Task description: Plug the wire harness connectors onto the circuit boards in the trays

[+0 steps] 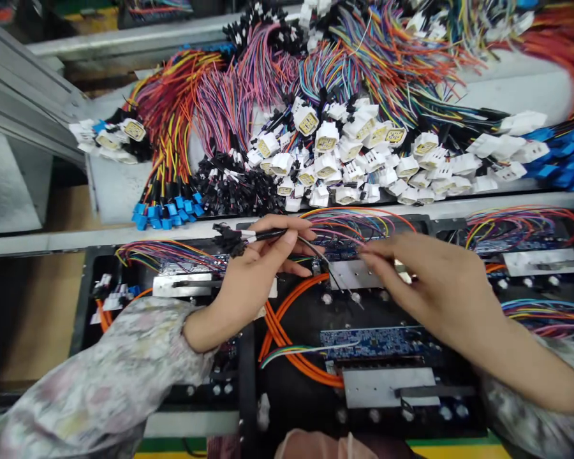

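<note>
My left hand (pixel 263 268) pinches a wire harness (pixel 272 234) between thumb and fingers, where black sleeving covers its wires. Small black connectors (pixel 228 238) stick out to the left of that hand. From its right side, thin black and grey wires hang down with loose ends, and pinkish wires run across to my right hand (pixel 430 280). The right thumb and forefinger are closed on those pink wires (pixel 337 236). Both hands are above a black case (pixel 291 319) with a blue circuit board (pixel 377 343), a silver metal plate (pixel 390 387) and thick orange cables (pixel 282 344).
Behind the cases, a shelf carries piles of coloured wire harnesses (pixel 263 70), with white connectors (pixel 328 137) and blue connectors (pixel 167 210) facing me. More cases with boards stand left and right (pixel 540 262). A metal post (pixel 29 95) rises at the left.
</note>
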`<action>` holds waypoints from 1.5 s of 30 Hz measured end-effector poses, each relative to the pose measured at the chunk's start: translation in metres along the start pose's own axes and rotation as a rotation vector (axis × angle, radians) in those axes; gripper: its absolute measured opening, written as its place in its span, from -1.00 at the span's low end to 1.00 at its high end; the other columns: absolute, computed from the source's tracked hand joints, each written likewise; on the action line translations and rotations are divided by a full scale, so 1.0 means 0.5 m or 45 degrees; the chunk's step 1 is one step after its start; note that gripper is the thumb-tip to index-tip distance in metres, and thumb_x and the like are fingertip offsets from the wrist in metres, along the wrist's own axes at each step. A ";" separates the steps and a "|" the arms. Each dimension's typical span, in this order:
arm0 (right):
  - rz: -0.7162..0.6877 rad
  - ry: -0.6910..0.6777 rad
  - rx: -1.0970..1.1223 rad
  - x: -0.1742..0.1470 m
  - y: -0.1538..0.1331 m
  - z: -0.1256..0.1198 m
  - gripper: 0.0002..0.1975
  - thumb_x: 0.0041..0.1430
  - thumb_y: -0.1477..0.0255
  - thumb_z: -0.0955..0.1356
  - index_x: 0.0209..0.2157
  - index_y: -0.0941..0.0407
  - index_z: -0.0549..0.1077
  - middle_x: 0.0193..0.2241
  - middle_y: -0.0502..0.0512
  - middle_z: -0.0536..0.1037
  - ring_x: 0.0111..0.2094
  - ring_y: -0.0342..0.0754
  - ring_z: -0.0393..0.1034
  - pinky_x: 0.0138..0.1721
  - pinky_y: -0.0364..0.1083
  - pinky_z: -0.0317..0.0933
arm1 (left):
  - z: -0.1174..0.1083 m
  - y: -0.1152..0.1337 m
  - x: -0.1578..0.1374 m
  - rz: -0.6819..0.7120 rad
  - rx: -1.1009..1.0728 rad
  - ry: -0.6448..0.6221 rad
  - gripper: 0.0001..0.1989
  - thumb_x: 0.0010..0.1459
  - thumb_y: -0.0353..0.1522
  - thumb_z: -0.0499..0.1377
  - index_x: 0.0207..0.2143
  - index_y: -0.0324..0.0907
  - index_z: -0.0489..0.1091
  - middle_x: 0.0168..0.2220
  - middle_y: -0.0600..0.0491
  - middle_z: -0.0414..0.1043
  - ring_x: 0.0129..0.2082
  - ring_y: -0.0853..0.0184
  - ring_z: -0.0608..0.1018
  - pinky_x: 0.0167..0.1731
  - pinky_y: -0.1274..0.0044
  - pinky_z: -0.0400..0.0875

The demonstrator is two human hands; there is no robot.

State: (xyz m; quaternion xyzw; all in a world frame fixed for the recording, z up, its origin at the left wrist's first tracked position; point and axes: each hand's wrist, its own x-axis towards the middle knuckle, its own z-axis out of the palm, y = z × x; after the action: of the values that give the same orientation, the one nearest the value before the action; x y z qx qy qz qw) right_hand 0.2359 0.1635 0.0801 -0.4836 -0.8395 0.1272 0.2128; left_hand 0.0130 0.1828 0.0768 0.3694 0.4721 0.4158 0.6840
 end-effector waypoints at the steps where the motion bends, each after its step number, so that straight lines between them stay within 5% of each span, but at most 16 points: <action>1: 0.020 0.029 -0.009 0.003 0.007 0.009 -0.79 0.36 0.42 0.26 -0.26 0.09 0.53 -0.33 0.10 0.64 -0.33 -0.02 0.53 -0.29 -0.04 0.35 | 0.000 0.000 0.000 -0.003 0.002 -0.003 -0.87 0.22 -0.30 0.24 -0.20 -0.14 0.46 -0.27 0.05 0.57 -0.25 0.33 0.64 -0.42 0.63 0.56; 12: -0.021 0.009 -0.252 0.019 0.031 0.057 -0.75 0.33 0.40 0.26 -0.26 0.11 0.58 -0.41 0.10 0.62 -0.41 -0.01 0.50 -0.45 -0.08 0.19 | -0.001 -0.006 -0.001 0.058 -0.026 -0.047 -0.87 0.22 -0.30 0.24 -0.20 -0.14 0.46 -0.30 0.07 0.58 -0.32 0.40 0.64 -0.45 0.67 0.52; 18: -0.046 0.106 -0.284 0.009 0.002 0.026 -0.71 0.37 0.31 0.25 -0.22 0.10 0.58 -0.44 0.09 0.62 -0.43 -0.02 0.50 -0.44 -0.07 0.19 | -0.004 -0.011 0.002 0.058 -0.052 -0.040 -0.86 0.23 -0.31 0.23 -0.18 -0.15 0.47 -0.29 0.05 0.58 -0.30 0.39 0.64 -0.43 0.66 0.54; 23: -0.037 -0.009 -0.186 -0.016 -0.024 -0.009 -0.70 0.38 0.34 0.23 -0.31 0.10 0.55 -0.39 0.08 0.63 -0.40 0.00 0.51 -0.42 -0.06 0.23 | -0.006 -0.019 0.007 0.037 -0.078 -0.017 -0.85 0.23 -0.31 0.22 -0.19 -0.17 0.47 -0.25 0.04 0.59 -0.28 0.37 0.65 -0.43 0.66 0.56; 33: 0.078 -0.108 -0.240 0.014 0.026 0.054 -0.74 0.34 0.38 0.24 -0.23 0.10 0.57 -0.39 0.11 0.61 -0.41 -0.01 0.47 -0.43 -0.08 0.14 | -0.013 -0.026 0.008 0.018 -0.053 -0.025 -0.82 0.24 -0.29 0.20 -0.17 -0.19 0.49 -0.22 0.00 0.59 -0.21 0.31 0.66 -0.37 0.60 0.61; 45: 0.023 -0.016 -0.344 0.015 0.011 0.038 -0.71 0.34 0.34 0.25 -0.25 0.08 0.60 -0.44 0.09 0.60 -0.43 -0.03 0.48 -0.45 -0.09 0.11 | -0.014 -0.027 0.010 0.032 -0.026 -0.041 -0.82 0.25 -0.27 0.19 -0.17 -0.18 0.47 -0.19 -0.02 0.58 -0.19 0.31 0.65 -0.35 0.59 0.60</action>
State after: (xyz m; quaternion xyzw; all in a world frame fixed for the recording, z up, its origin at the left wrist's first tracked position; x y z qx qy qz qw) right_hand 0.2274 0.1725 0.0629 -0.5146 -0.8459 0.0181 0.1392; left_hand 0.0105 0.1829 0.0610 0.3747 0.4521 0.4232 0.6899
